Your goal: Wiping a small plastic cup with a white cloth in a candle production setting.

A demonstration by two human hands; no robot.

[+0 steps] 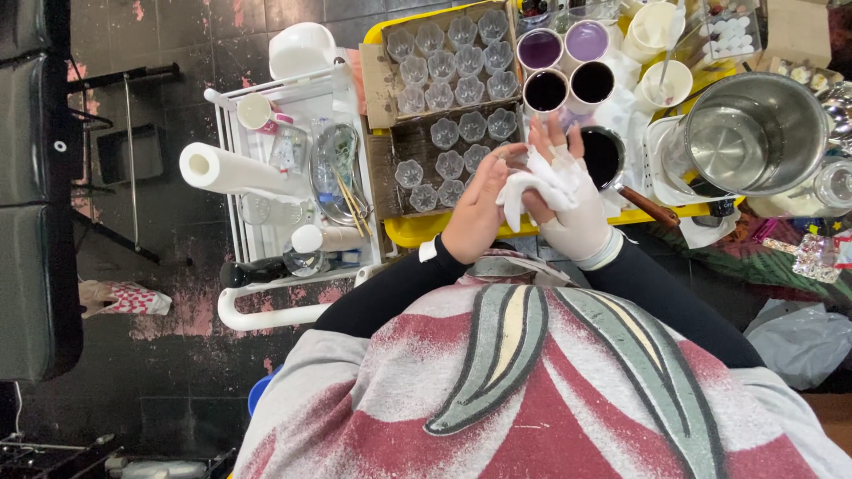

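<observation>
My left hand (479,208) is bare and presses a crumpled white tissue (540,182) against my right hand (572,200), which wears a pale glove. Both hands meet above the near edge of a yellow tray (410,232). Just beyond my fingers lie two cardboard trays (380,84) filled with several clear flower-shaped moulds (451,164). A small dark pan (603,155) with a wooden handle sits right beside my gloved hand.
Several paper cups of purple and dark liquid (568,64) stand at the tray's far side. A steel pot (754,133) sits to the right. On the left, a white trolley (266,213) holds a paper towel roll (226,168), bottles and tools.
</observation>
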